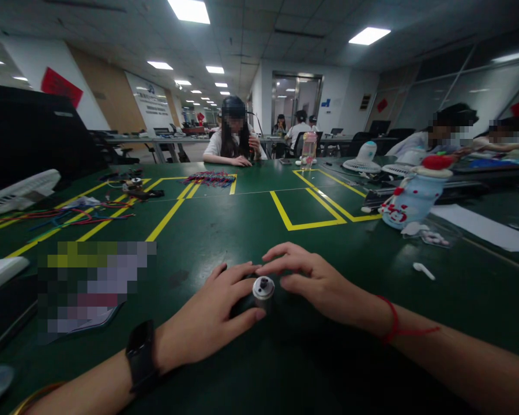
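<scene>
A small silver cylinder that looks like an electric motor (263, 293) stands upright on the green table, its round end with a dark centre facing up. My left hand (216, 305) lies low beside it, with thumb and index finger against its side and the other fingers stretched out behind. To the right of the motor, my right hand (313, 279) hovers palm down, fingers apart and slightly bent, holding nothing. Its fingertips come close to those of my left hand.
Loose coloured wires (86, 216) lie at left, and a bundle of wires (211, 179) further back. A blue bottle (415, 199), a white earbud (424, 271) and paper (484, 225) are at right. A person (236, 132) sits across the green table (225, 230).
</scene>
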The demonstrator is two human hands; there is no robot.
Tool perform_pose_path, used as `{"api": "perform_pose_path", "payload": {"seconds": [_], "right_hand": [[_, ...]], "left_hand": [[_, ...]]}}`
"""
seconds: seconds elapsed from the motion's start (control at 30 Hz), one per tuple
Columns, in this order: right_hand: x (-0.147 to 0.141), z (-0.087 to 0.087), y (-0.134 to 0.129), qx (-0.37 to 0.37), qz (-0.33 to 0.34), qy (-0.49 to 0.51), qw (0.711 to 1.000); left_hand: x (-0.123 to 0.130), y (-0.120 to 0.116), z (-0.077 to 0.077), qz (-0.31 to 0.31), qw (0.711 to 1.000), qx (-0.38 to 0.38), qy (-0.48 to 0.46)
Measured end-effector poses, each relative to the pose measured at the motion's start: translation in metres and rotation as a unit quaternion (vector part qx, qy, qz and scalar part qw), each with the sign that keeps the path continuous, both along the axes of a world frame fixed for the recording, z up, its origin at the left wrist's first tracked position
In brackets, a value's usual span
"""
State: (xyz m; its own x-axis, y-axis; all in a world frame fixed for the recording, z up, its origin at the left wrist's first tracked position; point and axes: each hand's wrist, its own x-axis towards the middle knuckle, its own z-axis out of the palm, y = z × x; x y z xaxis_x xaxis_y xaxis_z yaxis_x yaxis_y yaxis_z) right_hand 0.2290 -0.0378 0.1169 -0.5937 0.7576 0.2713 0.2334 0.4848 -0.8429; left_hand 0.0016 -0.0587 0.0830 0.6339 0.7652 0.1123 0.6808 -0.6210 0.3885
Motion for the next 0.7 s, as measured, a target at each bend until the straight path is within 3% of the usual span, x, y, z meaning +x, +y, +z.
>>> {"api": "perform_pose_path", "payload": {"seconds": [0.07,0.2,0.3,0.4,0.5,0.6,0.7], "right_hand": [[0.017,-0.005,0.014,-0.036,-0.060,0.029,0.997],[0.059,-0.030,0.056,-0.074,-0.269,0.068,0.958],[0.082,-0.048,0.081,-0.071,-0.319,0.072,0.942],[0.089,-0.055,0.086,-0.060,-0.304,0.049,0.949],[0.079,-0.049,0.074,-0.045,-0.249,0.002,0.967],[0.054,-0.035,0.051,0.009,-0.150,-0.069,0.986],[0.020,-0.021,0.024,0.049,-0.088,-0.077,0.992]], "left_hand": [[0.001,0.001,-0.001,0.005,1.000,-0.011,0.006],[0.005,0.005,-0.003,0.005,1.000,-0.022,0.010],[0.010,0.009,-0.006,0.004,1.000,-0.025,0.011],[0.013,0.012,-0.009,0.005,1.000,-0.027,0.014],[0.013,0.011,-0.009,0.005,1.000,-0.026,0.016],[0.007,0.008,-0.004,0.005,1.000,-0.026,0.015],[-0.002,0.004,-0.002,0.006,1.000,-0.016,0.012]]}}
